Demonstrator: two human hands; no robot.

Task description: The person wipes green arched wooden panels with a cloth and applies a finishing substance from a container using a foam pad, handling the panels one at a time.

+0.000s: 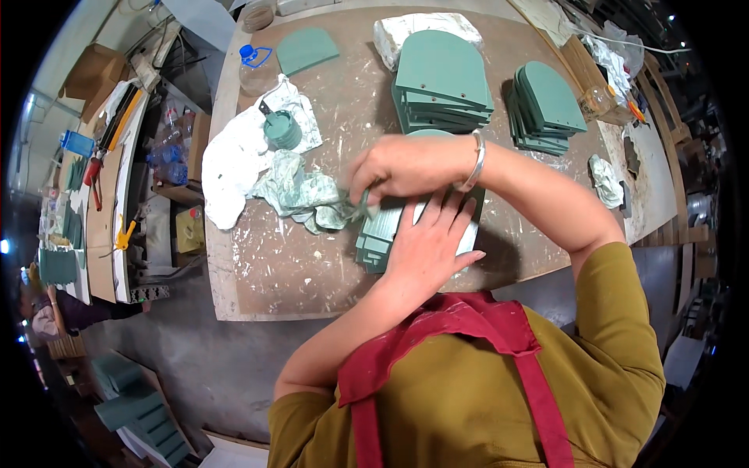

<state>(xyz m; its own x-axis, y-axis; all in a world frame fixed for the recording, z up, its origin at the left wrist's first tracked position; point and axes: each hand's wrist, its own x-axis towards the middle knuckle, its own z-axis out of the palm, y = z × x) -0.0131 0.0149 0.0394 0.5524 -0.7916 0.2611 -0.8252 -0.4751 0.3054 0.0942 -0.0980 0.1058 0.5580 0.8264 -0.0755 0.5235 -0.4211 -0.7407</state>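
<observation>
My left hand (427,243) lies flat with fingers spread on top of a stack of green panels (378,234) near the table's front edge. Crossing beyond it, my right hand (402,165), with a silver bangle at the wrist, has its fingers pinched together at the left end of that stack. Something small and greenish shows blurred under those fingertips; its kind cannot be made out. A green-stained crumpled cloth (300,191) lies just left of the right hand. Behind the cloth, a small tub of green paint (282,131) with a dark-handled tool in it stands on white cloth (234,175).
Stacks of round-topped green panels (443,66) (550,97) stand at the back and right of the table (265,288). At the far left are a single green panel (308,49) and a blue-capped clear jug (257,70). A crumpled white cloth (605,182) lies at the right.
</observation>
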